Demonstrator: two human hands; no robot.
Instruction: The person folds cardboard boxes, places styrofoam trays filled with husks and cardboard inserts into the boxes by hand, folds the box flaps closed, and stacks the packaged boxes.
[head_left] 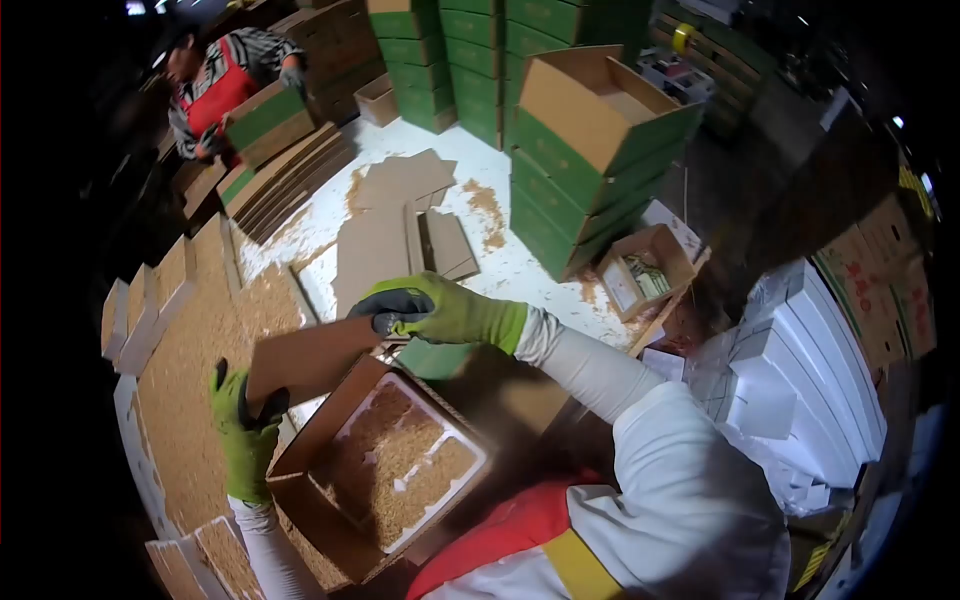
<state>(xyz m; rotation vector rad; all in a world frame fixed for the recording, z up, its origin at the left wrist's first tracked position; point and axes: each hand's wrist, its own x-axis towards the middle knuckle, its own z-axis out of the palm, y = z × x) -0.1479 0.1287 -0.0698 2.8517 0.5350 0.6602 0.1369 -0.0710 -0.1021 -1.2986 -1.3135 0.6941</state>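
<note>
Step in hand looks like: handling brown board (312, 362) by open box (328, 425) with wood bits (412, 470) inside. Left hand (245, 412): fingers bent snug round board's left end. Right hand (425, 308): fingers closed on right end. Board sits near middle, by box's far left side; cannot tell if joined. Long way runs left to right, right end farther. Next move calls for steady hold, both ends.

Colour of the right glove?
The right glove is green and dark grey, clearest in the head view.
</note>
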